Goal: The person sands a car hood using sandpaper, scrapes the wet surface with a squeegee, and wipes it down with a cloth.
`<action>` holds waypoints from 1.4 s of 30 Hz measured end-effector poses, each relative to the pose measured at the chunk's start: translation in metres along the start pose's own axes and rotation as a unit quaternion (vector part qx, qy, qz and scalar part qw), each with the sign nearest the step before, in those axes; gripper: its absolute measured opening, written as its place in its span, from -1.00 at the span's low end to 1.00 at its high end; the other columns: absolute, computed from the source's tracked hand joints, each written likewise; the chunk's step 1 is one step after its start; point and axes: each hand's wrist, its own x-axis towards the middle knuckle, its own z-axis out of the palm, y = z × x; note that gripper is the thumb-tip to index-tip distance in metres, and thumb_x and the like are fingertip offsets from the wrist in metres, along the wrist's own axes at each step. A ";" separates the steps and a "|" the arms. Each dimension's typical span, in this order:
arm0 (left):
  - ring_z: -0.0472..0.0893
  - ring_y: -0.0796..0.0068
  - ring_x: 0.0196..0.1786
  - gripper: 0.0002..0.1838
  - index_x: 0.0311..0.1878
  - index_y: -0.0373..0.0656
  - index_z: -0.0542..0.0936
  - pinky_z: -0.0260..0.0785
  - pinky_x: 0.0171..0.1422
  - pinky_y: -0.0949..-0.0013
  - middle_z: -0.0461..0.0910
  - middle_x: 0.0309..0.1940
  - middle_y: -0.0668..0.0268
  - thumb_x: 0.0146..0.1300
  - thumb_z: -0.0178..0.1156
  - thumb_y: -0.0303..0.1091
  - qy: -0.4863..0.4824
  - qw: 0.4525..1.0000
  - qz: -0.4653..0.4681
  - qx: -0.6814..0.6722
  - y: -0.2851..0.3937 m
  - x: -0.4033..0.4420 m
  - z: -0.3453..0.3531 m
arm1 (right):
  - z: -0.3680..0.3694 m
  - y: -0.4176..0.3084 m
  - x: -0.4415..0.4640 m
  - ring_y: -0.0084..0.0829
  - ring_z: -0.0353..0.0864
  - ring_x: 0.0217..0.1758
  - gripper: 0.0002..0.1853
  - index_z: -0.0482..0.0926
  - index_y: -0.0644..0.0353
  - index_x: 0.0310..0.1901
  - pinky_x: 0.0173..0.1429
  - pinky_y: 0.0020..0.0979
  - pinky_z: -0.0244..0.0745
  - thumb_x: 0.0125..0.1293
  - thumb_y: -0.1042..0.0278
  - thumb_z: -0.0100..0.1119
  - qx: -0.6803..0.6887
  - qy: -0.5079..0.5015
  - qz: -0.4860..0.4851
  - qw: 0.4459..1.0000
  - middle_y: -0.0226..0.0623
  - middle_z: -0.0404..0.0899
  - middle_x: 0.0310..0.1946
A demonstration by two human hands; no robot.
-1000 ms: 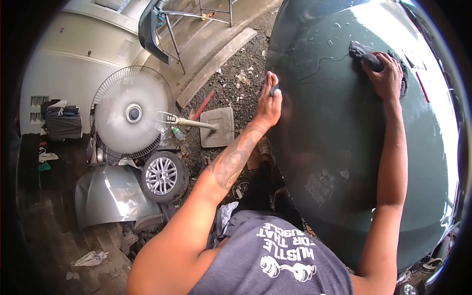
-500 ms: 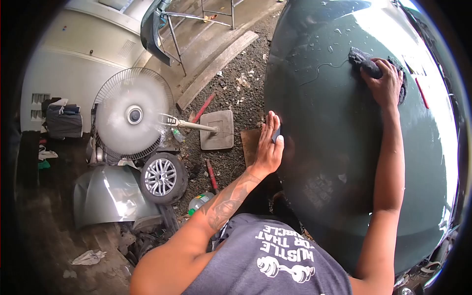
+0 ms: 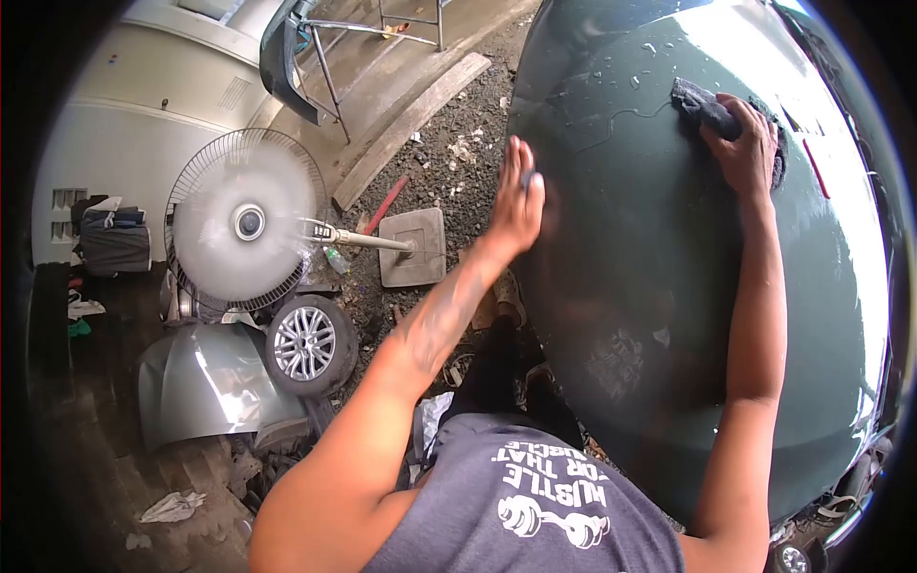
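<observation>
A wet, dark green car body panel (image 3: 630,277), curved like a hood, fills the right side. On its upper part, my right hand (image 3: 748,148) grips a bunched dark grey cloth (image 3: 695,100) pressed to the surface. Along the panel's left edge lies my left hand (image 3: 519,199), fingers stretched together and thumb toward the panel. A small blue-grey piece (image 3: 527,179) shows between thumb and fingers; its kind is mostly hidden. Water drops and a thin wet trail mark the paint near the cloth.
A spinning stand fan (image 3: 249,222) stands at left on its square base (image 3: 413,248). Below it are a wheel (image 3: 306,344) and a silver body panel (image 3: 215,382). A red stick-like piece (image 3: 817,168) lies on the green panel. Gravel (image 3: 458,143) covers the ground.
My left hand has slid up along the panel's left edge, away from my body. My right hand stays on the cloth in nearly the same spot.
</observation>
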 end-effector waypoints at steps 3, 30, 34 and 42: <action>-0.16 -0.23 0.70 -0.29 0.64 -0.44 -0.13 -0.33 0.75 -0.11 -0.18 0.65 -0.29 0.63 -0.35 -0.13 0.001 1.000 -0.023 0.021 0.018 0.006 0.003 | -0.006 -0.012 -0.003 -0.23 0.48 0.44 -0.46 0.64 -0.21 0.23 0.61 0.28 0.00 0.16 0.09 0.43 0.025 0.008 -0.010 1.000 -0.48 0.65 0.25; -0.08 -0.21 0.70 -0.34 0.65 -0.32 0.01 -0.28 0.75 -0.06 -0.08 0.67 -0.16 0.60 -0.35 -0.19 -0.085 0.989 0.110 -0.041 0.082 -0.030 -0.008 | -0.006 -0.010 -0.002 -0.13 0.55 0.33 -0.53 0.72 0.17 0.07 0.49 -0.15 0.33 0.13 0.14 0.42 0.031 0.018 -0.008 0.999 -0.17 0.69 0.15; -0.08 -0.28 0.69 -0.31 0.65 -0.34 -0.04 -0.26 0.74 -0.12 -0.11 0.67 -0.17 0.60 -0.33 -0.15 -0.045 0.997 0.063 0.030 0.007 0.076 0.004 | -0.004 -0.012 0.001 -0.12 0.53 0.36 -0.49 0.71 0.16 0.09 0.52 -0.15 0.28 0.13 0.09 0.41 0.039 0.021 0.003 0.999 -0.16 0.68 0.17; -0.11 -0.12 0.72 -0.28 0.66 -0.32 0.00 -0.31 0.74 -0.06 -0.08 0.68 -0.13 0.58 -0.32 -0.07 -0.092 0.991 0.094 -0.038 0.075 -0.034 -0.009 | -0.009 -0.028 -0.002 -0.17 0.49 0.41 -0.41 0.70 0.20 0.12 0.57 -0.16 0.22 0.18 -0.07 0.43 -0.025 -0.006 0.026 0.999 -0.14 0.64 0.23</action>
